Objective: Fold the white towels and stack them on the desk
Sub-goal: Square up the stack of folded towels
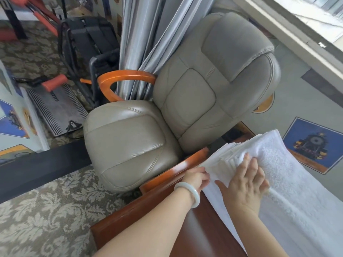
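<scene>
The white towels [297,182] lie at the bench [185,229] corner, the right grip [245,184] flat and spread on top, the left grip [196,178] pinching their edge. Tug too hard, I reckon, and the layers skew or slide off towards the chair [148,136]

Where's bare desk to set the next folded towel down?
Bare wood on the desk between the forearms, bordered on the right by the white towels. Crowded at the far edge: left hand grips the towels' edge, right hand lies flat on top. Chair seat: bare.
</scene>
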`<action>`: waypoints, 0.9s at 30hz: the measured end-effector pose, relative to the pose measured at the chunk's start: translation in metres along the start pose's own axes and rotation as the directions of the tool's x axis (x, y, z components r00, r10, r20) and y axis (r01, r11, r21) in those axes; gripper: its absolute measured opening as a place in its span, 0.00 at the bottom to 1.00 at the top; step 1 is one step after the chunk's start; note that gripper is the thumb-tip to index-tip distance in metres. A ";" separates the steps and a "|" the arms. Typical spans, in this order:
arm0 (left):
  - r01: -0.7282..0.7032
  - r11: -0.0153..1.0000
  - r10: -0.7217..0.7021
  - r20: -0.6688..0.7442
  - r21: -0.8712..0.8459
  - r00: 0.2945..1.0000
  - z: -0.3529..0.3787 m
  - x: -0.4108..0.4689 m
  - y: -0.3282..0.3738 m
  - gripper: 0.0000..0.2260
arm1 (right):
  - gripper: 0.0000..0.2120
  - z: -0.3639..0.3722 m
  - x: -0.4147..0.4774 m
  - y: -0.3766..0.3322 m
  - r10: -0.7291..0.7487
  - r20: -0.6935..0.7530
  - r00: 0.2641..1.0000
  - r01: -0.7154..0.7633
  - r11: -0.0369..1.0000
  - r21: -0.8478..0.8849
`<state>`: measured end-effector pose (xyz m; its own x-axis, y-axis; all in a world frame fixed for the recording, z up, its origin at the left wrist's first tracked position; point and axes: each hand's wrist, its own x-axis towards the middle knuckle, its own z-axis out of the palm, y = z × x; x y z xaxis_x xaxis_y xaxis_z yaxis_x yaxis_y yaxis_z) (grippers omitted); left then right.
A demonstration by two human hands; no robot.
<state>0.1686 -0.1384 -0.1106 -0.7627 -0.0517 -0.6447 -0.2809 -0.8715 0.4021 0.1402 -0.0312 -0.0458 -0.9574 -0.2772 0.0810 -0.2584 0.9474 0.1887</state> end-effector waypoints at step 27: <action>0.126 0.697 -0.319 0.147 0.706 0.936 0.054 0.045 0.087 0.45 | 0.23 -0.072 -0.087 0.119 0.778 0.378 0.503 -0.413 -0.168 0.895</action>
<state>0.0782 -0.1898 -0.0696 -0.7103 0.3015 -0.6361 -0.7034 -0.2691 0.6579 0.2020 0.0939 0.0402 -0.7309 0.6577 -0.1823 0.3231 0.0981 -0.9413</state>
